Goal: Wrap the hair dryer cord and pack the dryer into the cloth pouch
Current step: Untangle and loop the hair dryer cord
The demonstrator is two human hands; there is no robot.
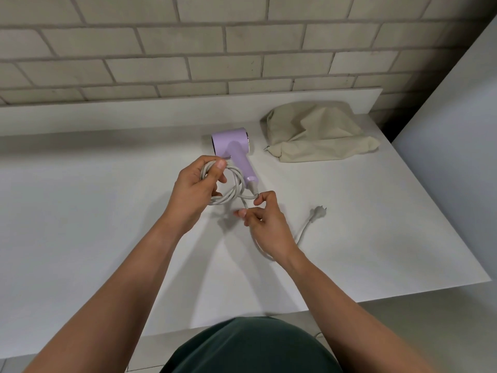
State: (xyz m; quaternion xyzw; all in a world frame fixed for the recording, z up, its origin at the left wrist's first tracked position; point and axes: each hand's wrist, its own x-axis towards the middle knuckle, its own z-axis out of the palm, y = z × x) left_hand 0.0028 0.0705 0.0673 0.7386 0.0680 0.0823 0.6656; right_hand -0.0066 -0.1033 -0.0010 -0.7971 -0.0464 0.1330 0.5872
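A lilac hair dryer (236, 150) lies on the white counter (107, 211), handle pointing toward me. Its white cord (234, 193) is coiled in several loops beside the handle. My left hand (196, 192) grips that coil, thumb on top. My right hand (265, 219) pinches the cord just right of the coil. The loose end runs under my right wrist to the plug (318, 211), which lies on the counter to the right. A beige cloth pouch (317, 133) lies crumpled behind and to the right of the dryer.
A raised white ledge (161, 111) runs along the back below a grey brick wall (242, 49). A pale panel (462, 130) stands at the right. The counter's front edge is near my body, and its right edge slants past the plug.
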